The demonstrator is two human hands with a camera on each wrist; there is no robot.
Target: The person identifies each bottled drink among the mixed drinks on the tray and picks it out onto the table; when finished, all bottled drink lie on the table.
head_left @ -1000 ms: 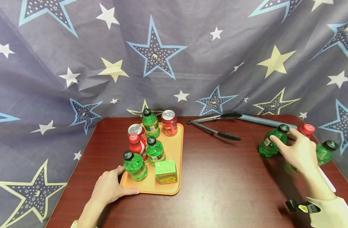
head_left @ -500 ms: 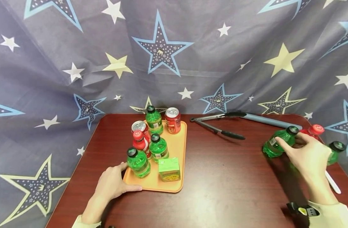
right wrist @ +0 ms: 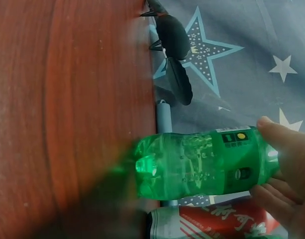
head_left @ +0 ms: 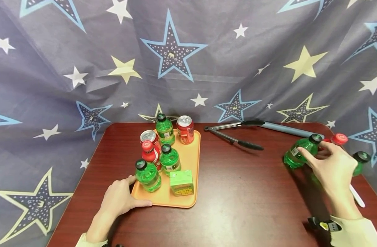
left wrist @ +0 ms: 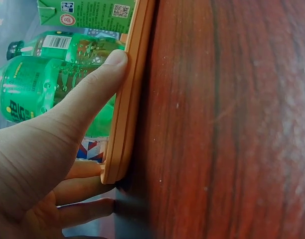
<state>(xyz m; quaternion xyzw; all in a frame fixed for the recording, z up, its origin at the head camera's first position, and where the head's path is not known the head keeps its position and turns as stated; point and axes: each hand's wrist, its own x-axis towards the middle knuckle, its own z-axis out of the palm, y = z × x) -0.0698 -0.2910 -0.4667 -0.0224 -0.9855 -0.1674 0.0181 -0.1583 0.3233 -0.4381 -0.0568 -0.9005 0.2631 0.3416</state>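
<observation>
My right hand (head_left: 335,168) grips a green soda bottle (head_left: 296,156) near its neck, at the right of the table. The black-capped bottle leans; whether its base touches the table, I cannot tell. At the left, my left hand (head_left: 117,199) lies against the near left corner of an orange tray (head_left: 193,154). In the left wrist view the thumb (left wrist: 92,92) lies straight along the tray's rim, with the other fingers past the corner. The tray bears several green bottles (head_left: 147,176), a red bottle (head_left: 150,157), two red cans (head_left: 185,130) and a green drink carton (head_left: 181,183).
Black-handled tongs (head_left: 235,138) lie spread at the back, by a grey-blue rod (head_left: 288,130). A red-capped bottle (head_left: 340,139) and another green bottle (head_left: 361,158) stand behind my right hand, partly hidden. A white strip (head_left: 356,196) lies by the right wrist.
The head view has shifted a little. My right hand has turned slightly to the right around the bottle's neck. The left hand stays at the tray's corner, and the tray's load looks unchanged.
</observation>
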